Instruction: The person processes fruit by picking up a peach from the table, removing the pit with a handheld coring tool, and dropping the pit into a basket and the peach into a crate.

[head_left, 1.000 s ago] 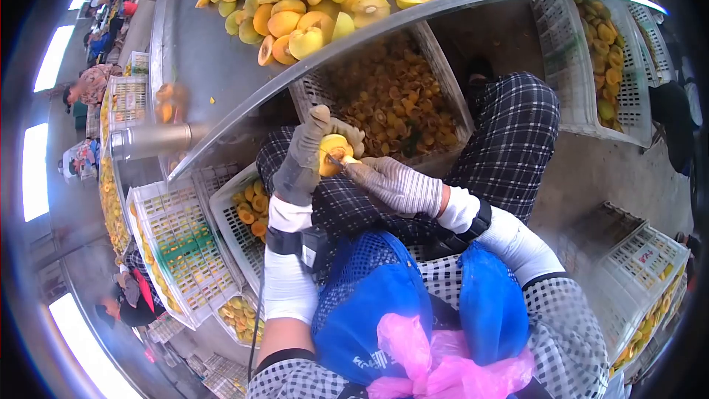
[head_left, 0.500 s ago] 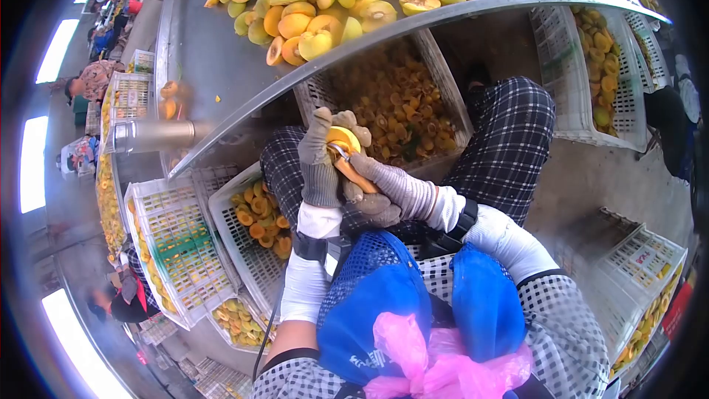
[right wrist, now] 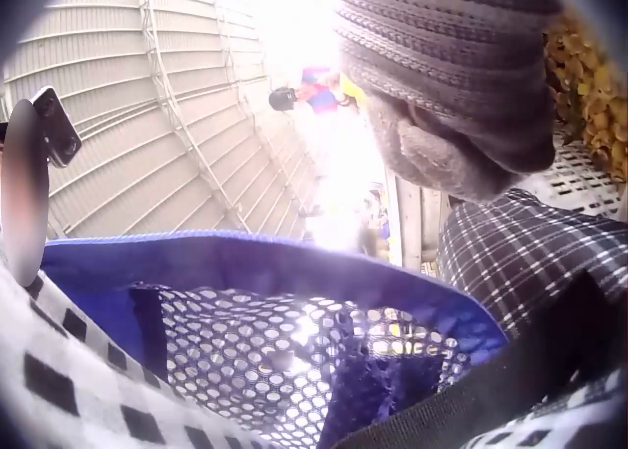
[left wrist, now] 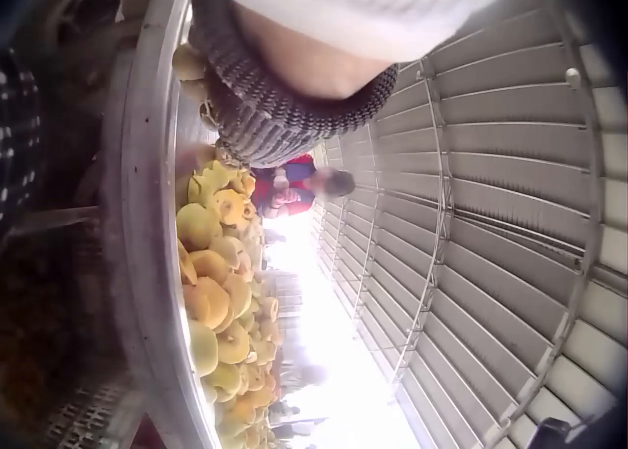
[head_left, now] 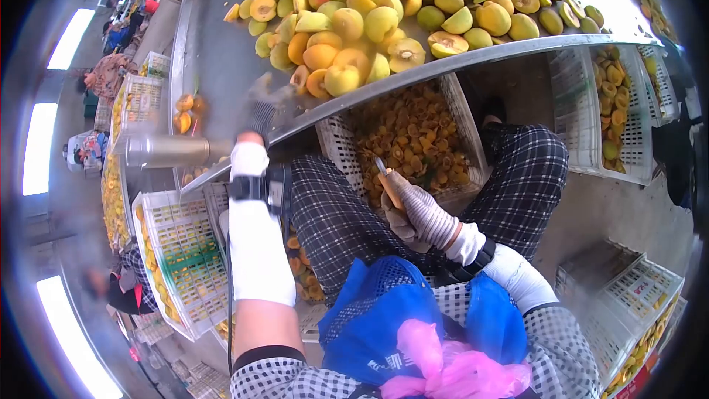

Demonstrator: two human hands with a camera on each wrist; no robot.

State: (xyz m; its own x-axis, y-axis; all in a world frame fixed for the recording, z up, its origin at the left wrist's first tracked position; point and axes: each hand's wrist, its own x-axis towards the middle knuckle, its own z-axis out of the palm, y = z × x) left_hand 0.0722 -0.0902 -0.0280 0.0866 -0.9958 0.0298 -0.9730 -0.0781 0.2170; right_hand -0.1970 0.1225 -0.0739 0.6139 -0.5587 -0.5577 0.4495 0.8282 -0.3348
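Observation:
My gloved left hand [head_left: 270, 106], blurred, reaches over the metal table's near edge with its fingers extended beside the heap of halved yellow peaches [head_left: 343, 26]. In the left wrist view its knitted glove [left wrist: 265, 110] shows next to the peach halves [left wrist: 211, 302], and the fingertips are hidden. Over my lap, the gloved right hand [head_left: 421, 214] grips a pitting knife [head_left: 392, 191] by its wooden handle, the short metal tip pointing up and away from me. The right wrist view shows the back of that glove [right wrist: 451, 76]; the knife is hidden there.
Between my knees and under the table edge [head_left: 413, 63] stands a crate [head_left: 473, 114] of brownish fruit pieces. White crates [head_left: 188, 258] of fruit stand to the left, more [head_left: 628, 310] to the right. A metal cylinder [head_left: 166, 151] lies by the table's left corner.
A second ago both hands worked on a halved peach over my lap. The left hand has since moved forward and left to the table, while the right stays over the lap with the knife.

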